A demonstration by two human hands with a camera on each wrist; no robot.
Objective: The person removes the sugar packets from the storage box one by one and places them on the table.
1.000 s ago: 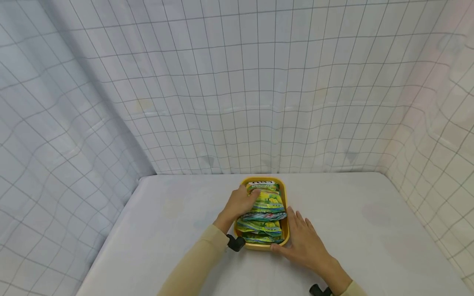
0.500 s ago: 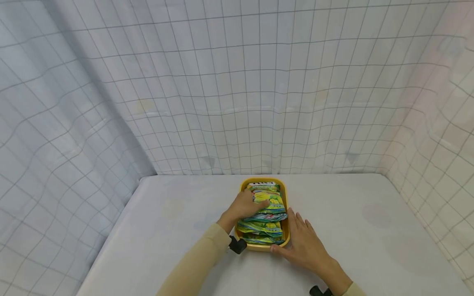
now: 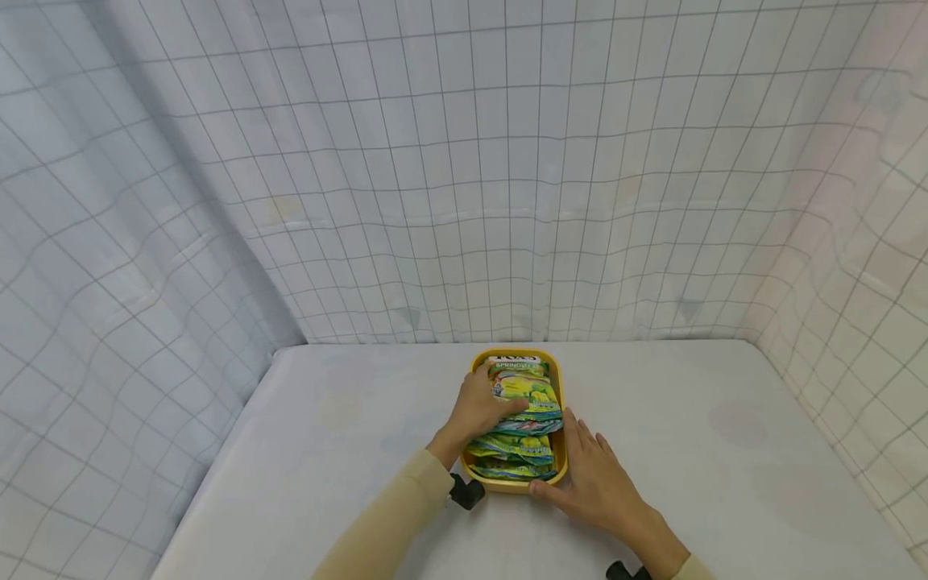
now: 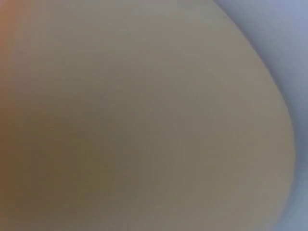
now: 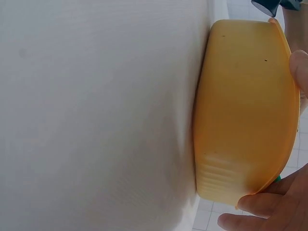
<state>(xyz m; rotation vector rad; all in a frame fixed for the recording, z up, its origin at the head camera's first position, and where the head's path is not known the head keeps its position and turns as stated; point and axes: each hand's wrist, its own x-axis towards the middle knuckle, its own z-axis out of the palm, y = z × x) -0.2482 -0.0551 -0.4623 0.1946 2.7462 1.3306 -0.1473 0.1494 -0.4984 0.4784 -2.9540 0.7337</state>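
Note:
A yellow plastic tub (image 3: 510, 486) stands on the white-covered table, filled with a row of overlapping packets. Most are green and yellow; the rear packet (image 3: 518, 365) has printed lettering, and a teal-and-pink striped edge shows in the middle. My left hand (image 3: 476, 407) lies over the tub's left side, fingers reaching forward along a green-and-yellow packet (image 3: 535, 392) and thumb stretched across it. My right hand (image 3: 598, 479) rests against the tub's near right corner with straight fingers along the right rim and thumb at the front. The left wrist view shows only a blurred beige surface.
White table cloth (image 3: 348, 451) surrounds the tub. White curtains with dark grid lines (image 3: 493, 201) hang behind and on both sides. A black wrist camera (image 3: 466, 491) sits at my left wrist, close to the tub's front left corner.
My left hand's thumb has shifted right and toward me over the packets, and its fingers now stretch further forward. The right hand and tub stay nearly still.

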